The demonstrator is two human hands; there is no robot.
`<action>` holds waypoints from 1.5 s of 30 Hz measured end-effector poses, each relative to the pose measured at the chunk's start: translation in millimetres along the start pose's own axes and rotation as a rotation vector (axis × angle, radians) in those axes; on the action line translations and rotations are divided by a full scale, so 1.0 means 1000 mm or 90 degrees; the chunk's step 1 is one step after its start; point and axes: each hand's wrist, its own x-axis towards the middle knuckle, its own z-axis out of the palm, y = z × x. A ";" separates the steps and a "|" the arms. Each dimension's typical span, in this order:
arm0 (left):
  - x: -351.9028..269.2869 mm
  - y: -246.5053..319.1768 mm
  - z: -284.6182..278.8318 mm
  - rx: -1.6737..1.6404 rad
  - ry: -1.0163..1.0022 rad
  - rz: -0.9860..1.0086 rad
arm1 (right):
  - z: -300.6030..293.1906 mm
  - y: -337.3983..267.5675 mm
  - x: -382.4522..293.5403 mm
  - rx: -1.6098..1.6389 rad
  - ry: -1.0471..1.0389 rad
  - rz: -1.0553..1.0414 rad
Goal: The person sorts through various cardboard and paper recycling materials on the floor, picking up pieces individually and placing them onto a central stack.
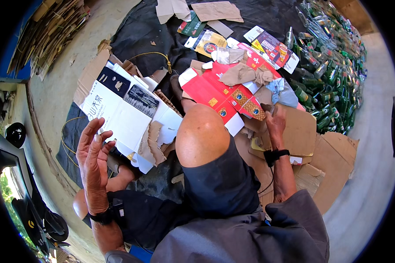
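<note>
My left hand (93,154) is raised with its fingers apart and nothing in it, beside a stack of flattened white cartons (128,126) with black printed panels. My right hand (276,122) reaches to the pile at the right, its fingers bent at a piece of brown cardboard (263,95); whether they grip it is hard to tell. Left of that hand lies a flattened red carton (210,88), with torn brown paper (238,74) on top. Brown cardboard sheets (296,131) lie beneath and beside my right wrist.
A large heap of glass bottles (329,75) fills the upper right. Flattened beer cartons (210,42) lie on the dark sheet (135,29). A yellow cord (151,53) crosses the sheet. Stacked cardboard (52,33) stands at the upper left, and part of a motorbike (29,203) at the left.
</note>
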 end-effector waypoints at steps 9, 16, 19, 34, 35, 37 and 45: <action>0.003 -0.002 0.009 0.030 -0.015 -0.017 | 0.057 -0.035 0.055 0.020 -0.256 0.027; 0.004 -0.003 0.009 0.030 -0.029 -0.024 | 0.067 -0.066 0.076 -0.176 -0.467 0.102; 0.003 -0.002 0.010 0.029 -0.038 -0.031 | 0.071 -0.063 0.083 -0.192 -0.494 0.080; 0.000 -0.002 0.017 0.040 -0.064 -0.034 | 0.096 -0.140 -0.030 0.058 -0.296 -0.312; 0.000 -0.002 0.017 0.043 -0.060 -0.040 | 0.105 -0.147 -0.038 0.037 -0.241 -0.325; -0.001 -0.003 0.017 0.048 -0.056 -0.042 | 0.130 -0.151 -0.052 -0.011 -0.132 -0.351; -0.003 0.003 0.019 0.064 -0.059 -0.028 | 0.143 -0.166 -0.048 -0.064 -0.227 -0.307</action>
